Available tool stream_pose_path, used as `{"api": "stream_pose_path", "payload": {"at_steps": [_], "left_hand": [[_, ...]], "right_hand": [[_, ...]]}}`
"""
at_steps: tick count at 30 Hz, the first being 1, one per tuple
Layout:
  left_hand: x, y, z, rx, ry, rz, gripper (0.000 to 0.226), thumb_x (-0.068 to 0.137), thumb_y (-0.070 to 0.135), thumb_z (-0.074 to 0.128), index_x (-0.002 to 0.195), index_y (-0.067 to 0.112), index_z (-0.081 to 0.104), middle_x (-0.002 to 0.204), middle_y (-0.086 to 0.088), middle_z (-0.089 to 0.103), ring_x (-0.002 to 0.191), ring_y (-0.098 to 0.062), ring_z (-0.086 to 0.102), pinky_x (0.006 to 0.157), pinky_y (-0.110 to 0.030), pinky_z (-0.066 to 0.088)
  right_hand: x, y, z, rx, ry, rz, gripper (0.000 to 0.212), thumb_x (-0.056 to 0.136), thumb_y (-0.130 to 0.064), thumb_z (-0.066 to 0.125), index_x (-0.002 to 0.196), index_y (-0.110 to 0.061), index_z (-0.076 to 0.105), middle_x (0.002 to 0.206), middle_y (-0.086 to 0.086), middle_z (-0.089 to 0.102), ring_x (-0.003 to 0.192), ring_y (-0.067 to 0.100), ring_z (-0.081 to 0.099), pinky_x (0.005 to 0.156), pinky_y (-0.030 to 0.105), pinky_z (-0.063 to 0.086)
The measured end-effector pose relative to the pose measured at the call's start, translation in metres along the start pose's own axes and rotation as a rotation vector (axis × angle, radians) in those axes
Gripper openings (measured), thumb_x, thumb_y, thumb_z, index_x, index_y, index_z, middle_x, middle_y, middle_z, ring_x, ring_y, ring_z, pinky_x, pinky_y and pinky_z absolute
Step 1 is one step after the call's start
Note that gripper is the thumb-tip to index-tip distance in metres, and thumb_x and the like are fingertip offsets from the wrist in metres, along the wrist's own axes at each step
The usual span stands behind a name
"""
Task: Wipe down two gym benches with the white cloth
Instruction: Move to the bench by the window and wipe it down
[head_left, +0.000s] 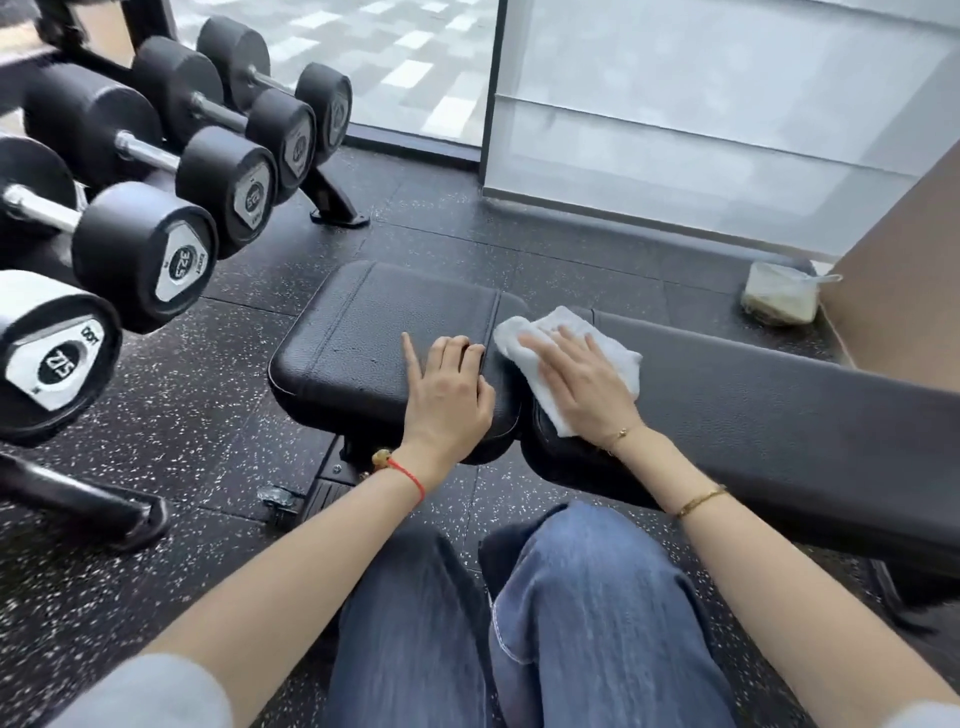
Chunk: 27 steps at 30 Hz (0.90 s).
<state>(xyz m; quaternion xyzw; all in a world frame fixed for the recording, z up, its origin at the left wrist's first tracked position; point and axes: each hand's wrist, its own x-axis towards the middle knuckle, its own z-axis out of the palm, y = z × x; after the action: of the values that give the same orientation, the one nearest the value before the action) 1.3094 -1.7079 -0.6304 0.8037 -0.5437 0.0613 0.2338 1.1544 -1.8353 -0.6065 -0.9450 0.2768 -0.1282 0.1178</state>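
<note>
Black speckled rubber floor covers the room, with a frosted glass panel at the far right. One black padded gym bench stands across the middle of the view, made of a shorter seat pad on the left and a long back pad running off to the right; a narrow gap separates the two.

The white cloth lies folded on the left end of the back pad, just beside the gap. The right hand rests flat on top of the cloth, fingers straight and slightly spread, pressing it against the pad. The left hand rests on the near right part of the seat pad, index finger extended, remaining fingers curled with their tips at the pad's seam; it holds nothing.

Dumbbells sit in a row on a rack at the left. A small pale bag lies on the floor at the far right, against the panel's base. The person's legs in blue jeans occupy the near centre.
</note>
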Motion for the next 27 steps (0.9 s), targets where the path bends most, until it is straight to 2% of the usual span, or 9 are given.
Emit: {"api": "stream_pose_path", "payload": {"at_steps": [2, 6, 10, 12, 14, 19, 21, 24, 27], "left_hand": [[-0.003, -0.004, -0.005, 0.004, 0.026, -0.006, 0.038, 0.092, 0.024, 0.043, 0.124, 0.011, 0.059, 0.132, -0.006, 0.058, 0.131, -0.024, 0.048, 0.120, -0.062, 0.004], [-0.010, -0.039, -0.023, 0.043, 0.152, -0.062, 0.035, 0.091, 0.024, 0.043, 0.116, 0.012, 0.064, 0.129, -0.005, 0.062, 0.125, -0.023, 0.054, 0.121, -0.057, 0.013], [-0.022, -0.099, -0.043, -0.007, 0.215, -0.231, 0.032, 0.092, 0.017, 0.047, 0.119, 0.012, 0.063, 0.130, -0.005, 0.060, 0.126, -0.024, 0.052, 0.117, -0.052, 0.025], [-0.025, -0.124, -0.050, -0.028, 0.195, -0.309, 0.034, 0.095, 0.014, 0.048, 0.126, 0.010, 0.059, 0.135, -0.007, 0.056, 0.130, -0.025, 0.047, 0.115, -0.049, 0.030], [-0.023, -0.142, -0.053, -0.061, 0.169, -0.367, 0.037, 0.098, 0.015, 0.047, 0.134, 0.009, 0.054, 0.141, -0.009, 0.052, 0.134, -0.027, 0.042, 0.115, -0.046, 0.030], [-0.016, -0.153, -0.047, -0.149, 0.167, -0.430, 0.040, 0.102, 0.017, 0.038, 0.140, 0.011, 0.048, 0.143, -0.008, 0.052, 0.133, -0.025, 0.043, 0.115, -0.043, 0.031], [-0.016, -0.153, -0.044, -0.169, 0.160, -0.439, 0.040, 0.102, 0.016, 0.037, 0.140, 0.009, 0.048, 0.141, -0.010, 0.054, 0.131, -0.028, 0.046, 0.113, -0.046, 0.034], [-0.017, -0.152, -0.044, -0.145, 0.144, -0.439, 0.040, 0.103, 0.017, 0.037, 0.140, 0.009, 0.049, 0.139, -0.009, 0.055, 0.129, -0.028, 0.047, 0.111, -0.048, 0.036], [-0.018, -0.154, -0.047, -0.111, 0.129, -0.426, 0.041, 0.103, 0.018, 0.038, 0.141, 0.010, 0.049, 0.138, -0.008, 0.056, 0.128, -0.028, 0.047, 0.109, -0.048, 0.037]], "right_hand": [[0.002, -0.012, 0.002, 0.018, -0.033, -0.088, 0.043, 0.106, -0.023, 0.035, 0.148, -0.025, 0.038, 0.155, -0.002, 0.038, 0.150, 0.021, 0.020, 0.124, 0.041, 0.006], [0.034, -0.034, 0.019, 0.032, -0.131, -0.212, 0.043, 0.106, -0.031, 0.034, 0.149, -0.026, 0.037, 0.157, -0.002, 0.034, 0.150, 0.024, 0.019, 0.122, 0.045, 0.012], [0.105, -0.046, 0.032, -0.097, -0.135, -0.131, 0.045, 0.105, -0.037, 0.029, 0.149, -0.028, 0.033, 0.156, 0.000, 0.032, 0.147, 0.025, 0.022, 0.119, 0.045, 0.014], [0.138, -0.055, 0.034, -0.125, -0.148, -0.049, 0.045, 0.105, -0.039, 0.024, 0.148, -0.027, 0.033, 0.156, 0.001, 0.032, 0.146, 0.024, 0.024, 0.119, 0.046, 0.015], [0.148, -0.068, 0.038, -0.153, -0.157, -0.046, 0.046, 0.105, -0.040, 0.021, 0.147, -0.026, 0.034, 0.157, 0.003, 0.032, 0.145, 0.025, 0.025, 0.118, 0.046, 0.016], [0.084, -0.079, 0.035, -0.134, -0.196, -0.373, 0.050, 0.104, -0.041, 0.029, 0.151, -0.027, 0.030, 0.158, 0.003, 0.031, 0.148, 0.030, 0.023, 0.121, 0.046, 0.015], [0.070, -0.076, 0.034, -0.129, -0.214, -0.433, 0.049, 0.103, -0.042, 0.030, 0.151, -0.031, 0.031, 0.158, 0.000, 0.032, 0.149, 0.027, 0.023, 0.122, 0.045, 0.015], [0.100, -0.075, 0.037, -0.164, -0.218, -0.325, 0.049, 0.105, -0.042, 0.028, 0.152, -0.032, 0.026, 0.161, 0.001, 0.025, 0.150, 0.025, 0.017, 0.123, 0.040, 0.007], [0.146, -0.099, 0.047, -0.162, -0.222, -0.194, 0.049, 0.106, -0.041, 0.021, 0.153, -0.026, 0.022, 0.162, 0.005, 0.019, 0.151, 0.028, 0.012, 0.123, 0.041, 0.005]]}}
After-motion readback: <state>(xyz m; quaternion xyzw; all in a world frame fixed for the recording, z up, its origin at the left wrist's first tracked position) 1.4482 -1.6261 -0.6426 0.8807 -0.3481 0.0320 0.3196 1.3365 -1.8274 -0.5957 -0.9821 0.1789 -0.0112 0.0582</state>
